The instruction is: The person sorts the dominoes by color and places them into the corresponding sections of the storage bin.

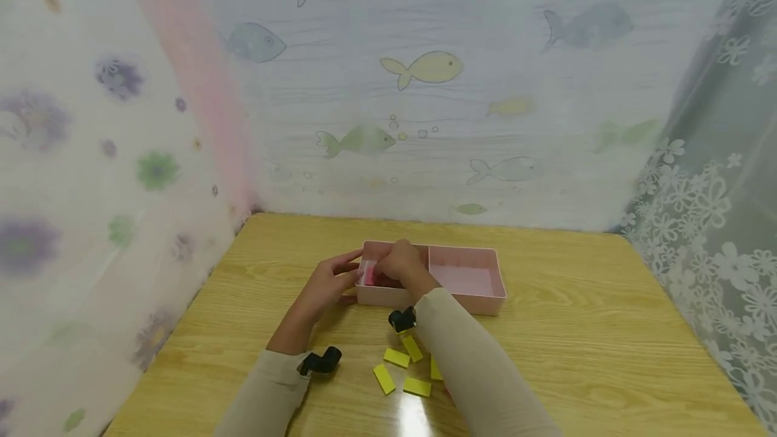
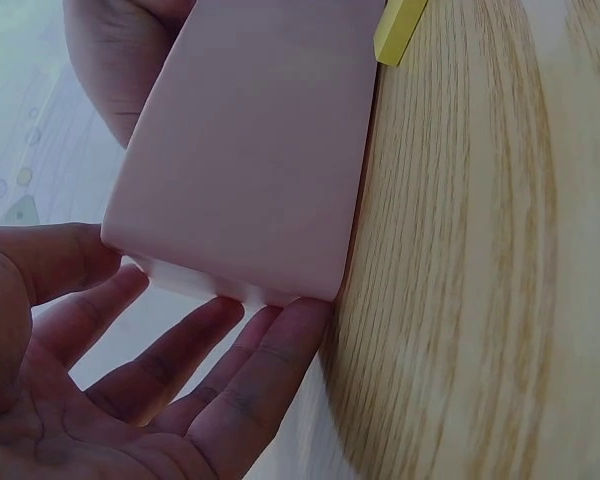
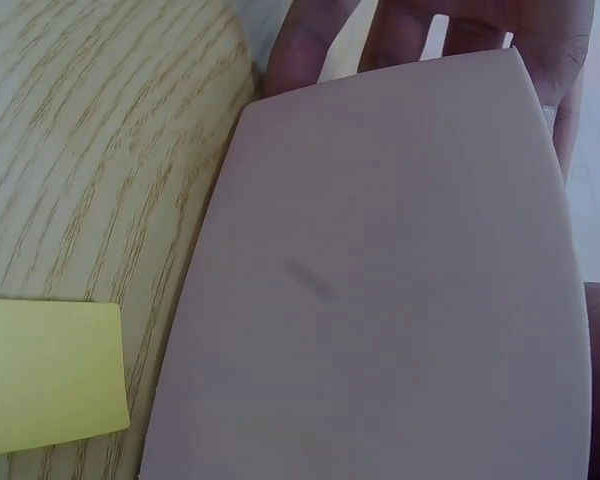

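A pink box [image 1: 467,305] with two compartments stands on the table. My left hand [image 1: 326,282] rests against its left end, fingers spread and fairly straight; in the left wrist view that hand [image 2: 170,370] touches the end wall with fingertips and thumb. My right hand [image 1: 402,263] reaches into the left compartment, its fingers curled at a bright pink block [image 1: 369,276], which it seems to pinch. The front wall hides the fingertips from the right wrist camera. Several yellow blocks [image 1: 416,387] lie flat in front of the box, partly behind my right sleeve.
The wooden table [image 1: 607,329] meets a fish-patterned cloth [image 1: 425,174] at the back. Flowered cloth hangs on the left, and a lace curtain [image 1: 716,221] on the right. The box's right compartment [image 1: 464,278] shows a bare floor.
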{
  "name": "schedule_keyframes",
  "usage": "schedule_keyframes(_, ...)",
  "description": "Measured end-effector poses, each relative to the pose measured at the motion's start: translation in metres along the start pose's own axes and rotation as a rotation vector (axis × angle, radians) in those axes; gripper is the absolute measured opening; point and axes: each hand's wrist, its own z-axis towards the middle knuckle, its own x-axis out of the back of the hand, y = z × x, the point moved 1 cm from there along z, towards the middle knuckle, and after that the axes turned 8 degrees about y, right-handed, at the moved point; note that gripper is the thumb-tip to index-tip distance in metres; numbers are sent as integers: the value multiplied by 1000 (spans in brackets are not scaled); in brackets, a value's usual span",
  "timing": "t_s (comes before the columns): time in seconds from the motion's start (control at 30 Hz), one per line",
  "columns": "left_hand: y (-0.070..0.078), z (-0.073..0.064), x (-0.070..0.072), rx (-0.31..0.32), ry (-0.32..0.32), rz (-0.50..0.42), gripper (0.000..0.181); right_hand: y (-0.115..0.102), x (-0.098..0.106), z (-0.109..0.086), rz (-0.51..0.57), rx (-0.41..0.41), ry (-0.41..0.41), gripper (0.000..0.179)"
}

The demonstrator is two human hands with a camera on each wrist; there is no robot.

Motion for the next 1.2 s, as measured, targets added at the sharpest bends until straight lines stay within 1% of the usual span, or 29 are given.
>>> schedule_keyframes(0.07,0,0,0,-8,-12,3,50,0,1,-2,29,22,-7,19)
schedule_keyframes(0.23,-1,0,1,-11,-10,-7,50,-2,2,-8,98,33,-29,12)
schedule_keyframes(0.3,-1,-2,1,-12,-10,-15,50,-2,0,-8,89,30,-22,12)
schedule_keyframes(0.4,-1,-3,1,-14,-20,-20,50,-2,0,-8,66,53,-5,12)
schedule_keyframes(0.57,1,0,0,-16,-14,-4,51,1,1,-4,59,76,2,13)
schedule_keyframes(0.7,2,1,2,-18,-22,10,50,4,3,-2,50,83,22,10)
schedule_keyframes(0.77,4,1,1,-21,-25,15,50,6,8,-3,70,72,29,9)
schedule_keyframes(0.83,5,1,1,-18,-23,10,50,8,12,-5,108,64,17,11)
schedule_keyframes(0.97,5,-2,0,-11,-25,-3,50,9,19,-14,182,59,-31,25)
schedule_keyframes(1.03,4,-2,-1,-13,-30,-2,50,10,24,-20,170,86,-34,31)
schedule_keyframes(1.1,2,-2,-1,-14,-33,6,50,10,30,-24,146,117,-24,32)
schedule_keyframes(1.2,1,0,-1,-13,-29,14,49,10,40,-28,162,146,-12,32)
